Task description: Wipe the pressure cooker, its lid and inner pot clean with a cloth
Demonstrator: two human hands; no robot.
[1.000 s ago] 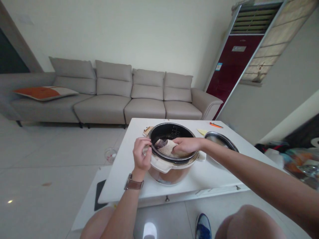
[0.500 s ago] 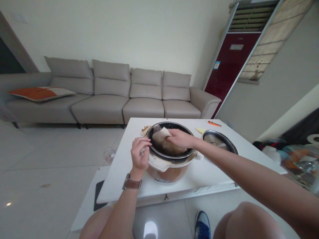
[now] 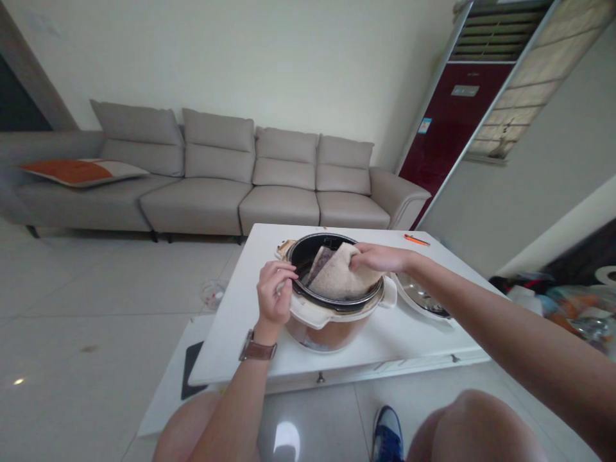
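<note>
A beige and grey cloth (image 3: 344, 274) is bunched inside the black inner pot (image 3: 308, 247) of an electric pressure cooker (image 3: 320, 337). My right hand (image 3: 380, 256) has it pinched between thumb and fingers, near the pot's right side. At the left of the cooker, my left hand (image 3: 275, 289) curls its fingers over the rim, with the thumb lower down. The cooker has a white collar with side handles and a brownish body. To its right lies a round lid (image 3: 423, 298) with a shiny metal inner face, partly covered by my right forearm.
The cooker stands on a white table (image 3: 231, 340) with drawer knobs. An orange pen-like item (image 3: 416, 240) lies at its far right. Beyond is a grey sofa (image 3: 279, 205); a tall dark red air conditioner (image 3: 452, 128) stands in the corner. Clutter (image 3: 568, 308) fills the right side.
My right hand has drawn the cloth up and rightward inside the pot, so more of it shows. My left hand stays at the rim. The view has shifted slightly.
</note>
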